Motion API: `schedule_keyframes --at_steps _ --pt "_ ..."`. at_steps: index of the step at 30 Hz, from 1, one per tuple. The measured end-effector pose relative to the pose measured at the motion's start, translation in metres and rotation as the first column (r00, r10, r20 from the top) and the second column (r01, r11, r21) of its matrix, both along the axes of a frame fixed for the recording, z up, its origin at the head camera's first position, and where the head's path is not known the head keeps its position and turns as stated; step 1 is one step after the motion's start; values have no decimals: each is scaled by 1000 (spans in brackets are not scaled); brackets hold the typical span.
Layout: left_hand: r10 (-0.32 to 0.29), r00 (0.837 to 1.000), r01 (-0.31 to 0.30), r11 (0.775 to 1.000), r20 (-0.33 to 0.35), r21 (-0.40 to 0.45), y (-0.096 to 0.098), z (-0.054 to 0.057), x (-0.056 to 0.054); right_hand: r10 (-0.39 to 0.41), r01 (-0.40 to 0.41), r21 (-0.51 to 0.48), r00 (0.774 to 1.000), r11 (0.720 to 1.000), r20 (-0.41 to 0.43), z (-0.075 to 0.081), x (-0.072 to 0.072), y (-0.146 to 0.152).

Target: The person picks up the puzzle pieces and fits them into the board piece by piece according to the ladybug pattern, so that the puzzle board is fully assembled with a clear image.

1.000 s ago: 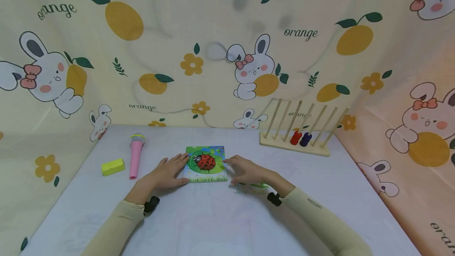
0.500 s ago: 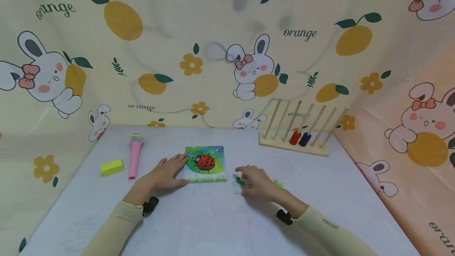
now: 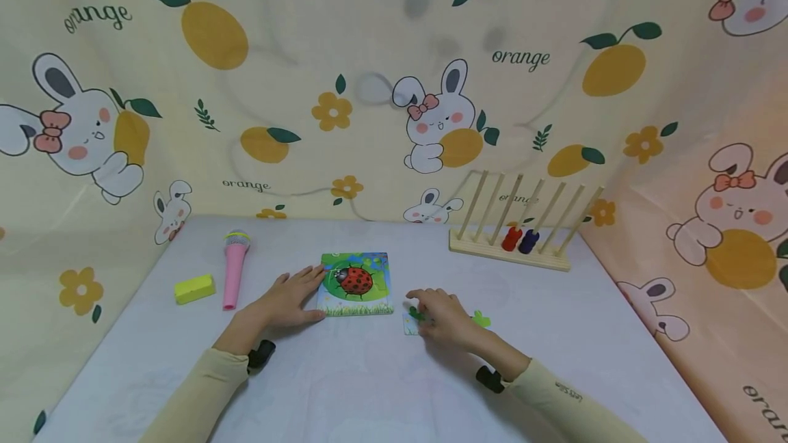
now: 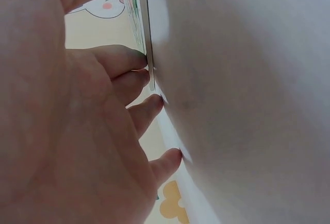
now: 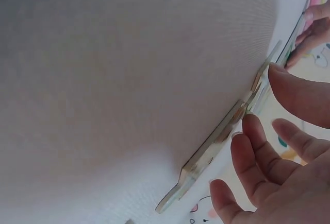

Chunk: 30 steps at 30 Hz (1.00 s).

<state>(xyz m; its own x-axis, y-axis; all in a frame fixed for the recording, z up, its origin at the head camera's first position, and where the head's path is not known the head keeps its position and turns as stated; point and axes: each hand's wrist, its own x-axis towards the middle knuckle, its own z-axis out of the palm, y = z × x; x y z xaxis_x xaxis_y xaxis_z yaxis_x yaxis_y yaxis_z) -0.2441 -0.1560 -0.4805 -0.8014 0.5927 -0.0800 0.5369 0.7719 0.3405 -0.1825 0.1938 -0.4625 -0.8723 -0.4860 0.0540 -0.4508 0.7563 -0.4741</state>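
Note:
A square ladybug puzzle board point(image 3: 356, 283) lies flat mid-table. My left hand point(image 3: 294, 301) rests against its left side, fingers fairly straight and thumb at the lower corner. The left wrist view shows these fingertips at the board's thin edge point(image 4: 148, 33). Right of the board, my right hand point(image 3: 444, 316) is over some flat puzzle pieces point(image 5: 211, 144), covering part of them. A pale piece with dark green point(image 3: 410, 324) shows left of the fingers, and a light green piece point(image 3: 481, 319) behind the wrist. In the right wrist view, the thumb and loosely bent fingers stand apart, fingertips right at the pieces.
A pink toy microphone point(image 3: 234, 270) and a yellow block point(image 3: 195, 289) lie on the left of the white table point(image 3: 369, 381). At the back right stands a wooden peg rack point(image 3: 511, 256) with red and dark blue pieces. A printed cloth point(image 3: 369, 39) hangs behind.
My right hand has left the board's right edge and moved right and nearer to me, onto the puzzle pieces; it has barely shifted since half a second ago. My left hand stays put.

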Motion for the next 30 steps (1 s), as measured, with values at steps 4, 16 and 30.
schedule_keyframes --at_steps 4,16,30 --pt "-2 1000 2 1000 2 9 0 -1 0 12 -12 -4 1000 1000 0 0 0 1" --pt "-3 1000 3 1000 -2 8 0 0 1 -9 11 57 999 998 -35 -2 -4 -1" --pt "-11 1000 12 1000 -1 14 -1 2 0 86 -81 -106 995 991 45 4 -12 0"
